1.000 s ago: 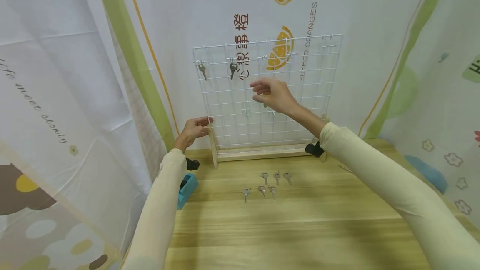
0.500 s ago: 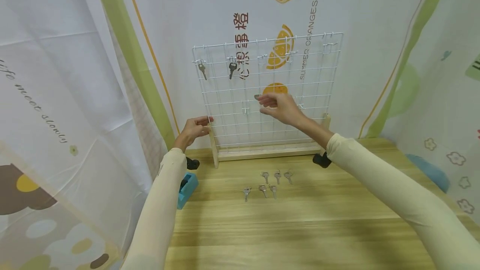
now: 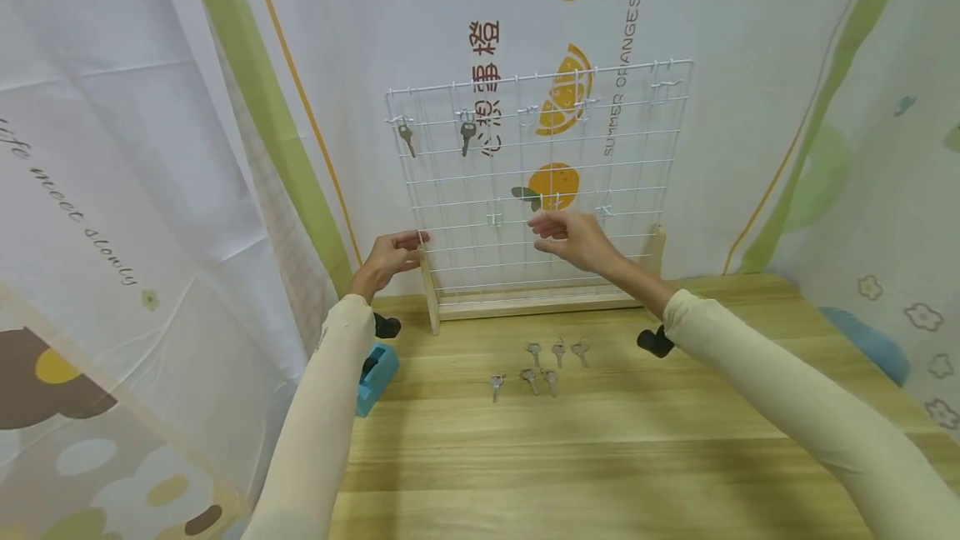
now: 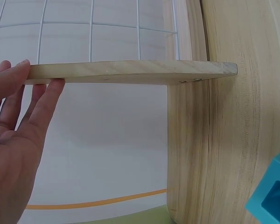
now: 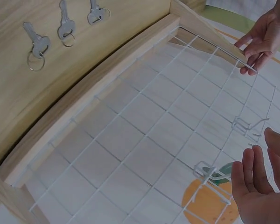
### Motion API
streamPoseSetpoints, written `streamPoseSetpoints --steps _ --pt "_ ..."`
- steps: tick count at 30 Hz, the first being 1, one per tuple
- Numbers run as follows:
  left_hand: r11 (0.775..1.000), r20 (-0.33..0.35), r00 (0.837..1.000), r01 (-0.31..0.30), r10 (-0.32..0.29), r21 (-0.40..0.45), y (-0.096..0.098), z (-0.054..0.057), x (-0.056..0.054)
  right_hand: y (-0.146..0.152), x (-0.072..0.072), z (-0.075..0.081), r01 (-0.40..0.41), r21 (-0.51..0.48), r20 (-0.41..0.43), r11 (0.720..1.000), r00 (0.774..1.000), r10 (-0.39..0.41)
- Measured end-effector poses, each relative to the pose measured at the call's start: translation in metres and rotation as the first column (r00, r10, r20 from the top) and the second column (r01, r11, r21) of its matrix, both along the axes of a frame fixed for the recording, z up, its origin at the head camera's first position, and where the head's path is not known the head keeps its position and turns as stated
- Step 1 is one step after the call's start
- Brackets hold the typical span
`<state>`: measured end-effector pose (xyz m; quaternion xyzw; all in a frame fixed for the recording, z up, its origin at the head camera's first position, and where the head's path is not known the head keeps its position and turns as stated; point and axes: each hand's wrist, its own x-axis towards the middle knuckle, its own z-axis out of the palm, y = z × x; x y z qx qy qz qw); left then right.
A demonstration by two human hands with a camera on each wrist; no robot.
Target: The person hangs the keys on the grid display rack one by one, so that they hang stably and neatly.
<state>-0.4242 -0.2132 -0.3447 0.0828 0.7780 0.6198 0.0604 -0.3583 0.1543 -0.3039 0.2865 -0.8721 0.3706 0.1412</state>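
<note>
A white wire grid panel (image 3: 540, 77) stands upright in a wooden base (image 3: 536, 305). My left hand (image 3: 390, 257) grips the wooden side piece (image 4: 130, 71) of this base, thumb on one face and fingers on the other. In front of the grid's lower middle is my right hand (image 3: 581, 238), its fingers loosely bent and holding nothing. Beside those fingers, in the right wrist view, a white wire hook (image 5: 210, 171) juts from the grid. One key (image 3: 407, 138) hangs on a hook at the upper left, another key (image 3: 467, 137) to its right.
Several loose keys (image 3: 534, 352) with rings lie on the wooden table (image 3: 570, 473) before the stand. A blue tape dispenser (image 3: 378, 377) sits by my left forearm. More white hooks (image 3: 527, 111) are along the grid's upper part. A printed curtain (image 3: 315, 15) hangs behind.
My right hand has moved down and slightly right along the front of the grid. The left hand keeps its grip on the side piece. The hanging keys stay in place.
</note>
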Motion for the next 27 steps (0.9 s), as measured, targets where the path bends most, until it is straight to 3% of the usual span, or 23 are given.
streamPoseSetpoints --steps 14,27 --pt "1.000 -0.013 1.000 -0.010 0.010 0.001 0.001 -0.002 -0.001 0.007 0.003 -0.030 -0.019 -0.001 0.021 1.000 1.000 0.019" --pt "0.999 -0.063 0.997 -0.049 0.050 0.018 0.003 -0.006 -0.001 0.008 0.003 -0.073 -0.059 0.031 0.046 0.998 0.997 0.057"
